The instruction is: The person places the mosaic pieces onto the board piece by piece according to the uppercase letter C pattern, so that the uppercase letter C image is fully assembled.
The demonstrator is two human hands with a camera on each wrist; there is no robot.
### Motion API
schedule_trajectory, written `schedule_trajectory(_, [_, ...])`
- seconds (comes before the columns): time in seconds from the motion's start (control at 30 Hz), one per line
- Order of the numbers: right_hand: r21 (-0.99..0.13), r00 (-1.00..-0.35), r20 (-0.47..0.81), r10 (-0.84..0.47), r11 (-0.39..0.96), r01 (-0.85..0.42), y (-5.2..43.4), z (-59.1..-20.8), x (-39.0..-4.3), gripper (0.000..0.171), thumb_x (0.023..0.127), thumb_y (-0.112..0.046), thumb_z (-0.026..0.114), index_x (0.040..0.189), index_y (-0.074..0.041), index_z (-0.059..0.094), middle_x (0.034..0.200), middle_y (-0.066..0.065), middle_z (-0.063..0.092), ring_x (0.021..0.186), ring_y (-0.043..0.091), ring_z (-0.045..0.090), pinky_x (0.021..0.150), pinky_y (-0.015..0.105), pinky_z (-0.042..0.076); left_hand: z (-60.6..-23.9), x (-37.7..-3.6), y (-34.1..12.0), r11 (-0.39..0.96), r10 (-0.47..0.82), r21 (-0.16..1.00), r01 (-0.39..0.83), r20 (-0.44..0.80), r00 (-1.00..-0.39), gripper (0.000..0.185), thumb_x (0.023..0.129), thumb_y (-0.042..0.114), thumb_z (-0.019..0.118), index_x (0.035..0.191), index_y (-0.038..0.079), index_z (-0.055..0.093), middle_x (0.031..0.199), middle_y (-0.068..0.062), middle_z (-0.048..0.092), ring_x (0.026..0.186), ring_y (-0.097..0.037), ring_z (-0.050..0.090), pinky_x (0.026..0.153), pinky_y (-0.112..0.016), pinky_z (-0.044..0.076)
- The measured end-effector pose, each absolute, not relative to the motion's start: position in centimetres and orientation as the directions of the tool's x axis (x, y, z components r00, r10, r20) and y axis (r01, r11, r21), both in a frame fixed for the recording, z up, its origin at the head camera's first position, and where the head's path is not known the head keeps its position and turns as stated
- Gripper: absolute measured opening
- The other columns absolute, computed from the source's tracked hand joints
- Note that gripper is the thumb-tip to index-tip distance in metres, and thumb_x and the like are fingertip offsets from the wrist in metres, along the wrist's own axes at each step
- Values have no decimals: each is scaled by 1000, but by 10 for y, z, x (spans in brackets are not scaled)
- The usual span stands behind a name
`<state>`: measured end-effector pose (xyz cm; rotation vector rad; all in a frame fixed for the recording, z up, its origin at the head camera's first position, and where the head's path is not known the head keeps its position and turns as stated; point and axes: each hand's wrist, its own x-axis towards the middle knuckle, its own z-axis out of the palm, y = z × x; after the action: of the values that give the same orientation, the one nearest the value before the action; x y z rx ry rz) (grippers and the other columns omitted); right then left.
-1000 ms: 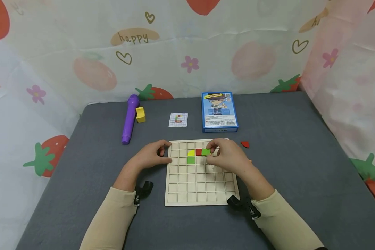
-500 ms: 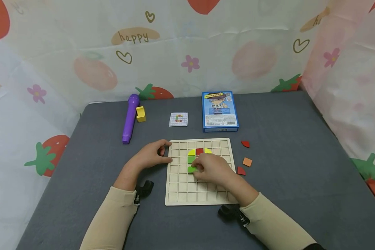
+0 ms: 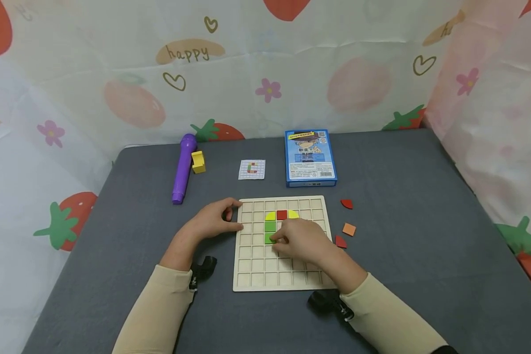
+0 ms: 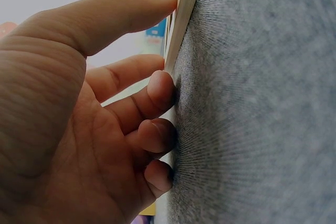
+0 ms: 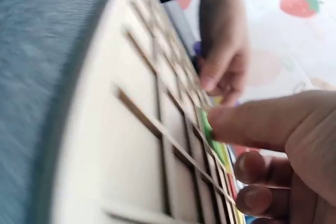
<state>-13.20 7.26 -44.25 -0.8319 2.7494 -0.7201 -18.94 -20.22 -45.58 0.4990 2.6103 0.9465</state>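
— On the wooden grid board [image 3: 283,275], third row down, second of the filled column: green tile [image 3: 269,238], pinched at its right edge by the right hand [image 3: 302,240], thumb and fingertips curled onto it. Seen close from the right wrist too, green tile [image 5: 206,128] under the thumb.

— And directly above?

— Touching it, another green square [image 3: 270,226]; over that, a row of yellow quarter-round [image 3: 271,216], red square [image 3: 281,214], yellow quarter-round [image 3: 294,214].

— Left hand?

— Left hand [image 3: 212,222] clasped the board's upper left corner, thumb on top, fingers curled against the edge.

— Beyond the board?

— Right of it on the grey desk [image 3: 425,255], three loose pieces: red [image 3: 347,203], orange [image 3: 349,229], red [image 3: 340,242]. Farther back, pattern card [image 3: 251,169], blue box [image 3: 310,158], purple microphone [image 3: 183,168] with yellow block [image 3: 198,162] beside.
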Motion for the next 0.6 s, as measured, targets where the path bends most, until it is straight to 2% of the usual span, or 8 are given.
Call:
schedule_trajectory(0.07, [-529,-825,-58,-563,718,-453,78,-440,-136,20,91,-24,78,110,-19,82,64,-12,56,62,8,49,55,28,37,-456,-190,-202,721,425,660,212,-179,-887,54,88,29,83,134,10,60,86,-4,52,72,-19,46,69,-35,37])
schedule_trajectory(0.23, [-599,-854,-51,-517,700,-388,99,-431,-144,27,95,-26,75,120,-15,78,64,-6,51,57,11,44,56,30,34,-457,-189,-202,726,420,657,204,-189,-888,55,88,29,83,135,10,60,86,-4,52,73,-19,46,70,-36,36])
schedule_trajectory(0.5, [-650,-913,-64,-403,711,-268,138,-415,-159,32,96,-22,74,126,-9,74,76,1,52,63,16,44,57,33,35,-455,-188,-202,717,421,667,204,-180,-889,55,88,28,83,134,10,60,87,-4,52,74,-19,47,70,-36,37])
schedule_trajectory(0.6, [-659,-923,-88,-375,717,-229,151,-412,-163,34,97,-21,73,128,-7,72,78,2,52,58,17,44,55,34,37,-455,-188,-202,718,418,665,202,-181,-890,55,87,28,83,134,10,61,87,-4,52,75,-19,47,70,-36,37])
